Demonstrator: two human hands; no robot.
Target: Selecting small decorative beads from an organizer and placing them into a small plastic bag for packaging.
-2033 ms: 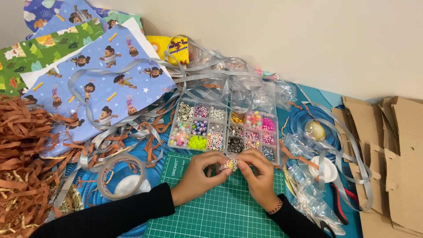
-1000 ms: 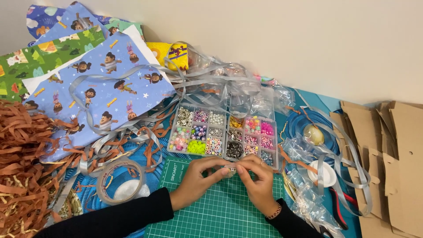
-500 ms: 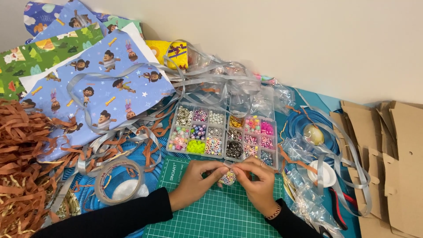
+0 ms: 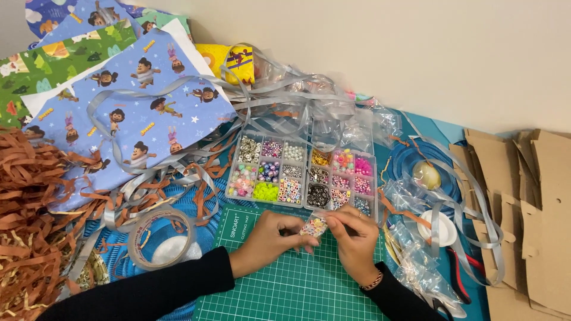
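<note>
From the head camera, looking down: my left hand [image 4: 270, 238] and my right hand [image 4: 357, 241] meet over the green cutting mat [image 4: 285, 285], and between them I'm pinching a small clear bag of mixed beads [image 4: 314, 226], left fingers [image 4: 295, 233] clamped on one edge, right fingers [image 4: 339, 221] clamped on the other. The little bag hangs just above the mat, right in front of the near edge of the clear bead organizer [image 4: 303, 172], whose compartments show pearly, pink, green, gold and dark beads. My read is that I'm in the middle of working the bag's mouth, either parting it or pressing it shut; I can't tell which from here, because my fingertips cover the top edge. Whatever comes next calls for a steady, level hold so nothing spills onto the mat, and a small, careful pull rather than a tug. Around me the bench is crowded: a roll of clear tape [image 4: 162, 238] sits left of my forearm, brown paper shred [image 4: 30, 226] is heaped at the far left, silver ribbon [image 4: 178, 178] loops over blue patterned wrapping paper [image 4: 148, 113], more clear bags [image 4: 416, 261] lie just beside my right wrist, and cardboard pieces [image 4: 529, 208] are stacked at the right.
</note>
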